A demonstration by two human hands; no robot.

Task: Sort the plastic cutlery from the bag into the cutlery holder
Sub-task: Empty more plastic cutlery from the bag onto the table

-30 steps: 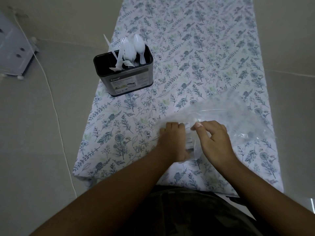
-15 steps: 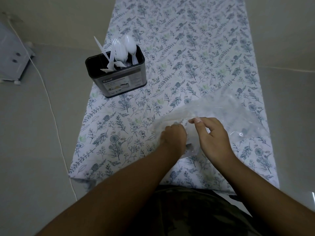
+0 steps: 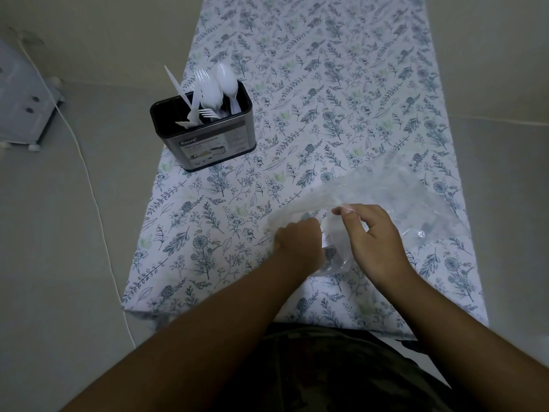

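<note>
1. Reaching into the clear crinkled plastic bag is the step we judge to be in hand: our left hand is pushed into the bag's mouth, and its fingers are hidden by the film, so we cannot tell whether they have closed on a piece.
2. Our right hand pinches the bag's rim between thumb and forefinger, its fingers curled on the film and lifting it to keep the mouth wide.
3. We judge that the next move calls for drawing one piece out without dragging the bag along, then carrying it across to the black rectangular cutlery holder, which stands well apart on the counter's floral cloth, toward the far left.
4. Counting what we can: one bag and one holder with dividers inside.
5. Standing in the holder are white plastic pieces: one knife, at least two forks and at least two spoons; overlaps keep the tally loose.
6. How many pieces lie in the bag we cannot tell; the film blurs them.
</note>
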